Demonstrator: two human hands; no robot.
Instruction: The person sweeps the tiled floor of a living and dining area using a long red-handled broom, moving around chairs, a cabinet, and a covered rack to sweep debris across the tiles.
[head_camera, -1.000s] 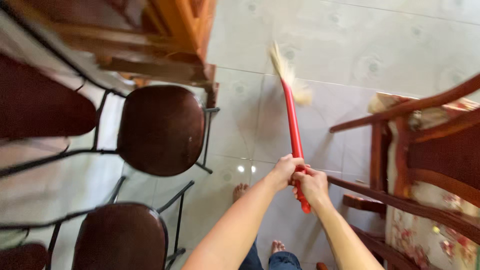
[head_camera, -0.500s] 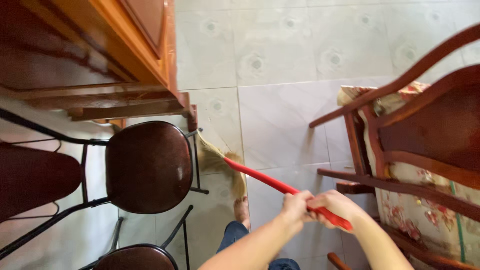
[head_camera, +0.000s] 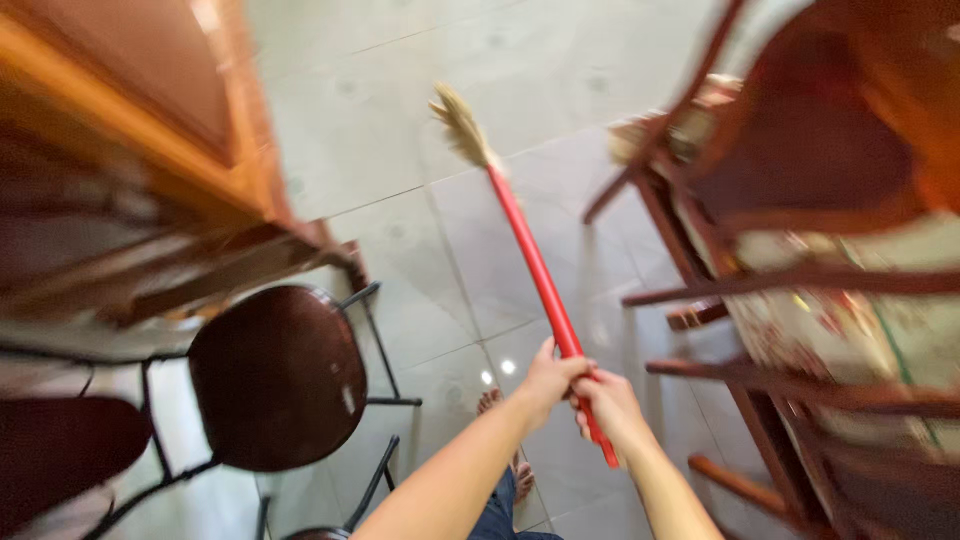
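Right now both my left hand (head_camera: 548, 377) and right hand (head_camera: 607, 402) grip the red broom (head_camera: 530, 260), bristles out over the tiles (head_camera: 560, 90) between stool (head_camera: 278, 377) and chair (head_camera: 800, 260).

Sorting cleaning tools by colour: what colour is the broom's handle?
Red, seen in the head view: broom handle.

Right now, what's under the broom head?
Pale floor tiles lie under the broom bristles; the patch they cover is hidden. Left hand and right hand grip its red handle.

Pale glossy tiled floor (head_camera: 420, 120), dark round-seated metal stools (head_camera: 275, 375), wooden armchair (head_camera: 800, 300), bare feet (head_camera: 505, 440)
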